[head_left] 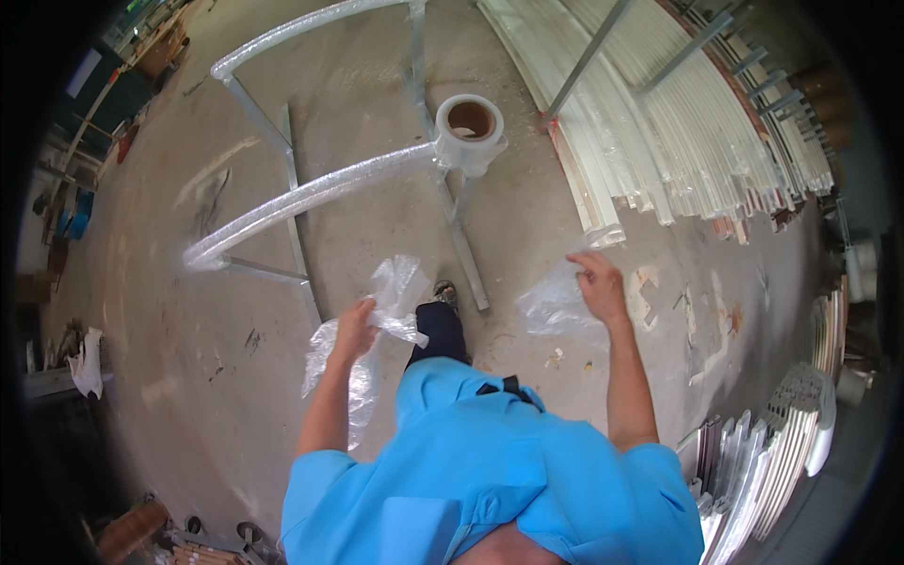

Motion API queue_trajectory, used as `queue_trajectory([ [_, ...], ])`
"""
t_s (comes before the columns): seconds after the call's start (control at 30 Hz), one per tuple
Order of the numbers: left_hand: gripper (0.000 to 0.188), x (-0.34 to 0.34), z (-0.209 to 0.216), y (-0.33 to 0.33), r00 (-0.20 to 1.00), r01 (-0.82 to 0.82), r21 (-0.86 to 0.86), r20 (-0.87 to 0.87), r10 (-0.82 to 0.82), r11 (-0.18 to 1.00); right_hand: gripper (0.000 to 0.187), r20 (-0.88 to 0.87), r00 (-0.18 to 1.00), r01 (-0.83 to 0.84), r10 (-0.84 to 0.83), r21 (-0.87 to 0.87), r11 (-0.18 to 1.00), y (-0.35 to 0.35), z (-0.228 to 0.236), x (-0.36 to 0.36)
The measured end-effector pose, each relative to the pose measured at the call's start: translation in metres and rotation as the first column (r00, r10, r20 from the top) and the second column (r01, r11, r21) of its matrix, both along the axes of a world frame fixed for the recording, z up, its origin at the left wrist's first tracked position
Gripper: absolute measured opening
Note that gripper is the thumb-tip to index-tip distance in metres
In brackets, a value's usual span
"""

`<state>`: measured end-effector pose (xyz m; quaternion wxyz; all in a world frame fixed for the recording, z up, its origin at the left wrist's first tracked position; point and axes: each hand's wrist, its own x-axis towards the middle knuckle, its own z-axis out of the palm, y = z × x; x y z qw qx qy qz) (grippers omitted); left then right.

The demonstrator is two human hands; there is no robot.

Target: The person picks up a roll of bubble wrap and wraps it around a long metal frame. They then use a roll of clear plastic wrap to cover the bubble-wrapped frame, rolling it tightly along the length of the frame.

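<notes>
Head view: left hand (356, 330) clutches crumpled plastic (399, 282), right hand (603, 290) pinches clear film (554, 306), perhaps spaced against tangling; the roll (471, 153) sits at a metal frame's (256, 114) corner, apparently propped.

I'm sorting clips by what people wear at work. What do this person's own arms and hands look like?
Short, bright blue sleeves cover the upper arms, matching the shirt. The forearms are bare, with no watch or band visible. Left hand and right hand wear no gloves; rings are too small to tell.
</notes>
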<state>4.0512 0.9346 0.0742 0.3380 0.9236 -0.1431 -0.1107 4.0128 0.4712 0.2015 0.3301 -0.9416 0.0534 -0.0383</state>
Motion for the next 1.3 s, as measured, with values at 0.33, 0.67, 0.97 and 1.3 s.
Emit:
queue_trajectory([
  [0.33, 0.06, 0.108, -0.061, -0.11, 0.921, 0.078, 0.171, -0.39, -0.005, 0.982, 0.036, -0.01, 0.995, 0.096, -0.098, -0.103, 0.99, -0.147, 0.016, 0.14],
  [0.67, 0.083, 0.148, -0.091, -0.265, 0.93, -0.071, 0.279, -0.328, 0.164, 0.958, 0.037, -0.075, 0.965, -0.26, 0.251, -0.174, 0.95, -0.29, -0.007, 0.365],
  [0.97, 0.076, 0.149, -0.07, -0.367, 0.463, -0.6, 0.294, -0.632, 0.622, 0.744, 0.037, 0.022, 0.718, -0.695, 0.695, -0.02, 0.719, -0.196, 0.009, 0.575],
  [1.3, 0.078, 0.138, -0.111, -0.459, 0.036, -0.883, 0.328, -0.665, 0.746, 0.335, 0.036, 0.001, 0.248, -0.969, 0.969, -0.024, 0.247, 0.008, 0.005, 0.679],
])
